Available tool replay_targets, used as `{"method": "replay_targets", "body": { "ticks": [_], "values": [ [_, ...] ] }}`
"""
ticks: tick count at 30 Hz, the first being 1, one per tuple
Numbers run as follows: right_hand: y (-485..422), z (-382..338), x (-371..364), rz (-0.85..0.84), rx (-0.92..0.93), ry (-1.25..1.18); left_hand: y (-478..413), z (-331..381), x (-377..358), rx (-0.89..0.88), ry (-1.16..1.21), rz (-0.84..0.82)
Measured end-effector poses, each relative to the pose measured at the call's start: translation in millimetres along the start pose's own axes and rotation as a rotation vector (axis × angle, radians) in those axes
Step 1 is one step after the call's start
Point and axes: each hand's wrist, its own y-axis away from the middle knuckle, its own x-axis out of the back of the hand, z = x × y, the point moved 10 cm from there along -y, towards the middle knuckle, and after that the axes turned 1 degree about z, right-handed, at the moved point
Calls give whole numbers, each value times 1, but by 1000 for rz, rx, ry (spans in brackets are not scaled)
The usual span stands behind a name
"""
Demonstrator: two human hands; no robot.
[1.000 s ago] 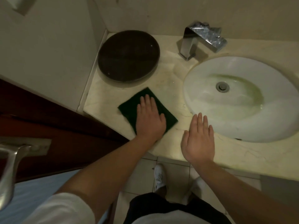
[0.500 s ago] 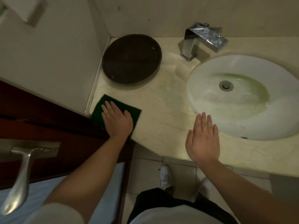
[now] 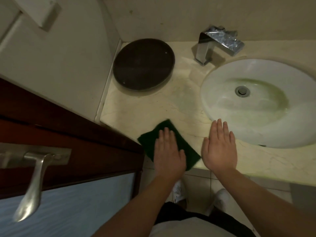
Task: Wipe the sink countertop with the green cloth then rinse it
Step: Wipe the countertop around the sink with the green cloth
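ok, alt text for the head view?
A person's left hand presses a dark green rectangular cloth flat on the beige marble countertop, right hand open beside it near the white oval sink. A dark round tray and chrome faucet sit behind.

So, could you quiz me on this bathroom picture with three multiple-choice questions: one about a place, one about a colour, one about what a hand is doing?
1. Where is the dark round tray?
A) on the countertop, left of the faucet
B) inside the basin
C) on the floor

2. What colour is the cloth?
A) red
B) green
C) white

3. What is the left hand doing?
A) gripping a door handle
B) pressing flat on the cloth
C) turning the faucet

Answers:
1 A: it sits in the countertop's back corner, beside the wall.
2 B: dark green shows around the hand.
3 B: the hand lies flat on top of the cloth.
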Motion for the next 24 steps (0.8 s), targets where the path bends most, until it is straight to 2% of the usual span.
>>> {"method": "replay_targets", "body": {
  "ticks": [4, 6, 14, 20, 24],
  "values": [
    [0, 0, 0, 3, -5, -10, -33, -117, 16, 335, -32, 48],
    [-1, 0, 1, -1, -2, -6, -48, -162, 25, 405, -64, 45],
    [-3, -1, -1, -11, -17, 20, -110, -186, 48, 529, 85, 76],
    [-3, 1, -2, -14, -28, 20, -138, -180, 57, 507, 51, 82],
    [-3, 1, -3, -16, -20, 25, -123, -108, 47, 242, -22, 88]
  ]
}}
